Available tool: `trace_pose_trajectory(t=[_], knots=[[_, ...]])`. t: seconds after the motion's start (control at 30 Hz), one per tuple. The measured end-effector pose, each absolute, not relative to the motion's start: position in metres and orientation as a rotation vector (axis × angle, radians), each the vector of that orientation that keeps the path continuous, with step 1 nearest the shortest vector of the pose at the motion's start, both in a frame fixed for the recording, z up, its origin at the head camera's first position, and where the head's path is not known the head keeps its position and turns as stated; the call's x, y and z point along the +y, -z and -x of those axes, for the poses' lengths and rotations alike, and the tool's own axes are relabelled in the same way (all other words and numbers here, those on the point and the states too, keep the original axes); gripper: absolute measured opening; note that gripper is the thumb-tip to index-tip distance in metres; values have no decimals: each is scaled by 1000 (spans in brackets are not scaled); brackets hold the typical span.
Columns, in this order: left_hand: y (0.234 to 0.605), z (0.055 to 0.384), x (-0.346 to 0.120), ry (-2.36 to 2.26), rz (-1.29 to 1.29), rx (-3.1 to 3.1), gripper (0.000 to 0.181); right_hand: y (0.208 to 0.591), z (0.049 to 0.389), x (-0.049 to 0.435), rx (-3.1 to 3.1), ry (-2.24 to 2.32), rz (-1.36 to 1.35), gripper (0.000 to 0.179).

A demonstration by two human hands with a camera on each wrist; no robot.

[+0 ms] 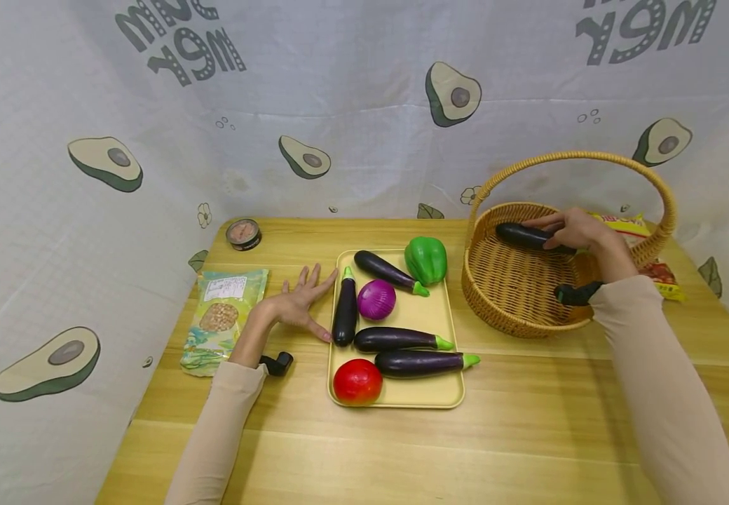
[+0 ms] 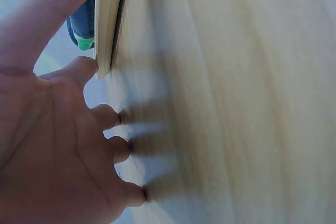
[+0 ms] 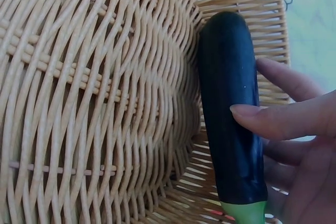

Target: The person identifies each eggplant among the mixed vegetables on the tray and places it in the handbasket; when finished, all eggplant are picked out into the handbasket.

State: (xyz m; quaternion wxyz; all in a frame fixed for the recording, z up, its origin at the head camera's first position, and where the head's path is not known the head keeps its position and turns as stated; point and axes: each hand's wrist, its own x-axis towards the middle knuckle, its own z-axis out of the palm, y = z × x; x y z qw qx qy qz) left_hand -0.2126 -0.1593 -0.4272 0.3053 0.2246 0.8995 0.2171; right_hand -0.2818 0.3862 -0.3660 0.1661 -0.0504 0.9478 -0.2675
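Observation:
My right hand (image 1: 582, 230) is inside the wicker basket (image 1: 516, 308) and grips a dark eggplant (image 1: 522, 236) along the basket's back side. In the right wrist view the thumb presses one side of this eggplant (image 3: 231, 103), fingers behind it, its green stem end pointing down. My left hand (image 1: 298, 306) spreads its fingers on the table, fingertips down, beside the left edge of a pale yellow tray (image 1: 427, 315). Its thumb tip is right at the tray rim, near an upright-lying eggplant (image 1: 345, 312). Several eggplants lie in the tray with a purple onion (image 1: 376, 299), green bell pepper (image 1: 426, 260) and red tomato (image 1: 357, 382).
A green-yellow bag (image 1: 222, 319) lies left of my left hand, with a small round tin (image 1: 243, 233) behind it. Yellow and red packets (image 1: 661, 277) sit behind the basket's right side. The tall basket handle (image 1: 566, 156) arches over my right hand. A printed curtain (image 1: 364, 105) hangs behind the table.

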Motion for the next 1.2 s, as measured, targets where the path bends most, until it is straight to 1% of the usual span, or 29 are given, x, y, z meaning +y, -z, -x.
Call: trace_pose_trajectory(t=[0.37,0.67,0.87,0.93,1.03,1.2], knots=[[428,213,-160,-561,-600,2388,133,372,284,392,2685,812,102,58],[427,212,-161,-560,-590,2391,133,373,283,393,2639,945,81,54],[426,211,-161,-554,-602,2398,133,373,282,391,2649,928,78,51],[426,211,-161,-544,-602,2402,133,372,281,389,2668,880,109,52],[426,211,-161,-548,-602,2399,133,367,279,382,2673,832,208,58],[426,211,-161,-561,-602,2394,133,340,259,360,2612,796,367,64]])
